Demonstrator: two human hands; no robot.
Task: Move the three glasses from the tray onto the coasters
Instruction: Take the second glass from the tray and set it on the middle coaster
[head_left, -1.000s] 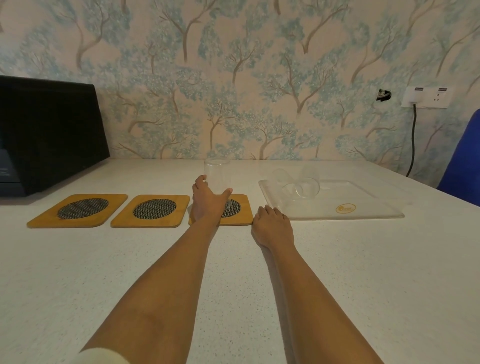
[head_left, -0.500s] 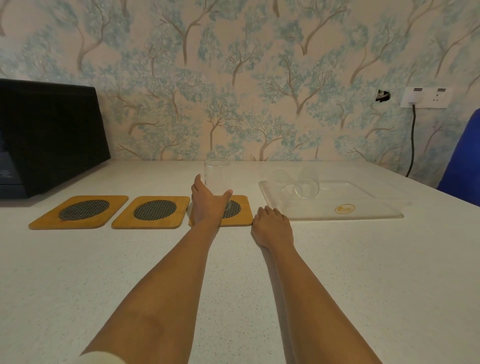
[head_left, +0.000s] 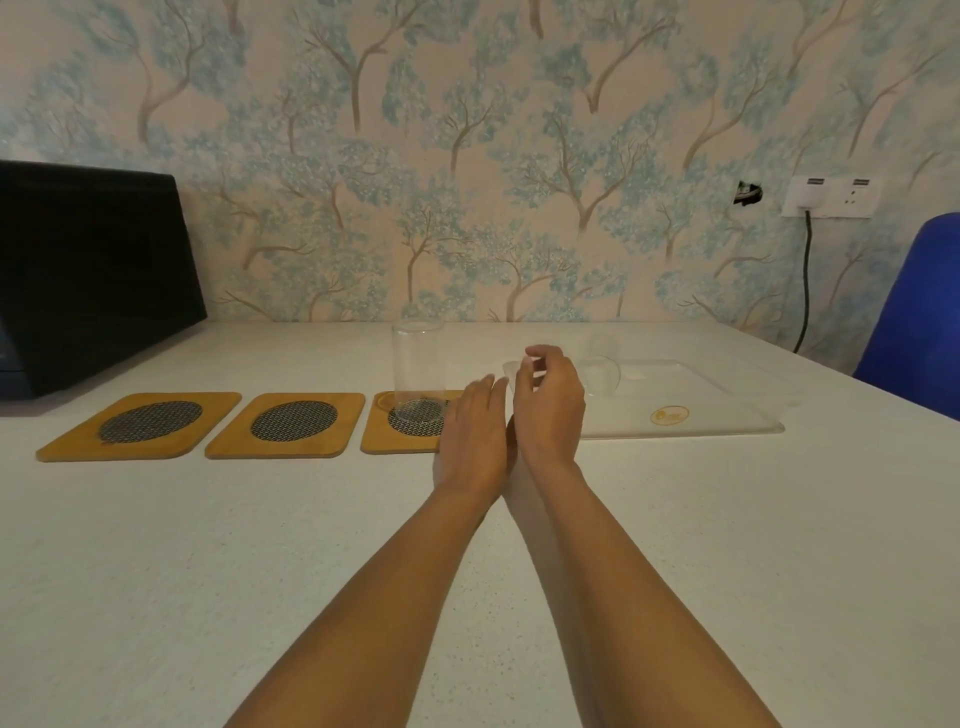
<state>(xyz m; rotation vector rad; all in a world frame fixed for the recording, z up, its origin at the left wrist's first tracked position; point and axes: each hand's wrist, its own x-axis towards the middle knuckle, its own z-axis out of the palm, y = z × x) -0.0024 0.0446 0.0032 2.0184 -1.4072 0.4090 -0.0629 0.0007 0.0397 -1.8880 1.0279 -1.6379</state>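
A clear glass (head_left: 420, 364) stands upright on the right coaster (head_left: 387, 434). The left coaster (head_left: 145, 428) and the middle coaster (head_left: 291, 425), both wooden with dark mesh centres, are bare. My left hand (head_left: 475, 431) lies flat and open just right of that glass, apart from it. My right hand (head_left: 550, 400) is raised over the left end of the clear tray (head_left: 701, 410), fingers loosely curled with nothing visible in them. One glass (head_left: 605, 370) lies on its side on the tray right of the hand. Another is hidden behind the hand.
A black appliance (head_left: 93, 275) stands at the far left, behind the coasters. On the right a blue chair back (head_left: 919, 312) rises past the table edge. A cable (head_left: 805, 280) hangs from a wall socket (head_left: 831, 197). The white table (head_left: 260, 571) reaches the wallpapered wall.
My left hand has let go of the glass on the right coaster and drawn back to the right. My right hand has lifted off the table and moved forward to the tray.
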